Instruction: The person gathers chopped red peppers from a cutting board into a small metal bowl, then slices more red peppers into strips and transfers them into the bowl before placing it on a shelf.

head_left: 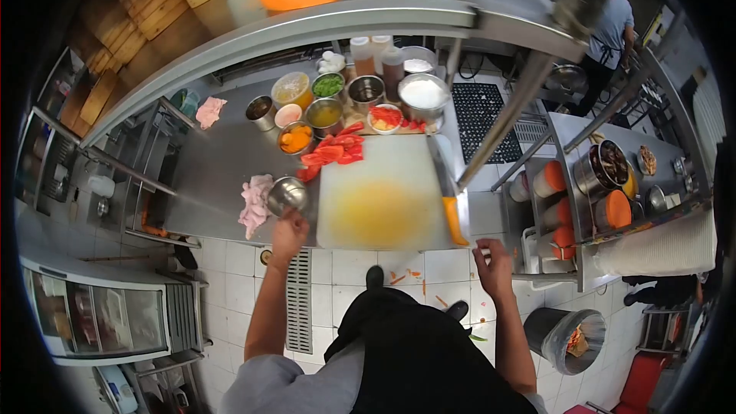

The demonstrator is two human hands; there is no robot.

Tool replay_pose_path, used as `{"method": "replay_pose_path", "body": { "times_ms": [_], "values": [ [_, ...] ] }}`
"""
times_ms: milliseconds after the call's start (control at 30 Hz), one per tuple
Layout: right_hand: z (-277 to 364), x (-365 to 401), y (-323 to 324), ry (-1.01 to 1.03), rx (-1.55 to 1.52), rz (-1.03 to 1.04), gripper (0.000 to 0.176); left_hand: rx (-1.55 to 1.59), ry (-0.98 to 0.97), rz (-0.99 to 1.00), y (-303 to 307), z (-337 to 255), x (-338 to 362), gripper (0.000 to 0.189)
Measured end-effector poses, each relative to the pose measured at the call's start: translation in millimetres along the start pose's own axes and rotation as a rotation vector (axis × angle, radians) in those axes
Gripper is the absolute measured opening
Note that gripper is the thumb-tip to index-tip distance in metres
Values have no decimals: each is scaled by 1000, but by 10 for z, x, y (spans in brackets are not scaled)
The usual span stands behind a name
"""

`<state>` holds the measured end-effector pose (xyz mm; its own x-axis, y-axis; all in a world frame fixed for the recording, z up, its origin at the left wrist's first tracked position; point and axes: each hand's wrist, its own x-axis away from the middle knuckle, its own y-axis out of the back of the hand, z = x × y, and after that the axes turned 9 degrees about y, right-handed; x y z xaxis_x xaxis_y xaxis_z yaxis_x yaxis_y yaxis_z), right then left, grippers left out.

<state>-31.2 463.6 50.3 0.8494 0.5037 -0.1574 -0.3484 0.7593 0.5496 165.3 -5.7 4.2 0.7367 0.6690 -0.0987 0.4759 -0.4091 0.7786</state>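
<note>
My left hand [290,231] is closed on the near rim of a small metal bowl [287,195], just left of the cutting board. A crumpled pink cloth [256,205] lies beside the bowl. The white cutting board [383,161] has a wide yellow stain on its near half. Along its right edge lies a large knife with a yellow handle [454,222]. My right hand [493,264] hangs off the counter's front edge, right of that handle. Its fingers are loosely bent and apart, with nothing visible in them. Red pepper pieces [335,150] sit at the board's far left corner.
Behind the board stand several containers, among them a pot of white powder [423,95], a bowl of chopped greens [329,86] and squeeze bottles [362,55]. A metal shelf edge [307,27] crosses above. A lined bin [571,341] stands at right; a person [611,27] works farther back.
</note>
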Motion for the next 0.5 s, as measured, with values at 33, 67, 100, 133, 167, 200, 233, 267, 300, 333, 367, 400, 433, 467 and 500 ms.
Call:
{"method": "replay_pose_path", "body": {
  "times_ms": [33,67,100,133,167,200,233,267,300,333,367,400,433,467,500],
  "values": [
    [-39,-151,-175,86,119,-19,26,2,0,11,43,-28,-42,11],
    [-77,-259,-328,166,242,-34,32,6,5,-14,81,-63,-55,12],
    [-50,-375,-453,151,251,-28,32,12,12,-40,114,-38,-66,13],
    [-9,-486,-565,168,296,-51,38,19,15,-23,139,40,-122,13],
    [25,-539,-660,180,344,-73,43,-7,-55,-72,166,115,-195,13],
    [40,-587,-745,162,362,-74,43,-27,-130,-124,177,189,-276,13],
    [40,-640,-829,167,402,-59,47,-84,-181,-123,187,319,-400,14],
    [39,-686,-890,177,437,-45,51,-72,-190,-112,155,415,-440,14],
    [6,-720,-927,170,446,-55,51,-67,-137,-86,260,332,-481,15],
    [-22,-731,-966,133,475,-32,53,-68,-85,-58,370,249,-508,17],
    [-57,-745,-991,95,503,-11,55,-61,22,-38,422,172,-501,14],
    [-79,-763,-996,80,507,-25,55,-59,6,-26,459,36,-525,14],
    [-93,-770,-991,55,518,-1,55,-26,-63,-167,480,-114,-538,12],
    [-106,-722,-986,28,527,26,57,8,-128,-306,456,-216,-549,12],
    [-62,-638,-982,8,530,19,57,-39,-222,-296,349,-281,-667,18]
  ]
}}
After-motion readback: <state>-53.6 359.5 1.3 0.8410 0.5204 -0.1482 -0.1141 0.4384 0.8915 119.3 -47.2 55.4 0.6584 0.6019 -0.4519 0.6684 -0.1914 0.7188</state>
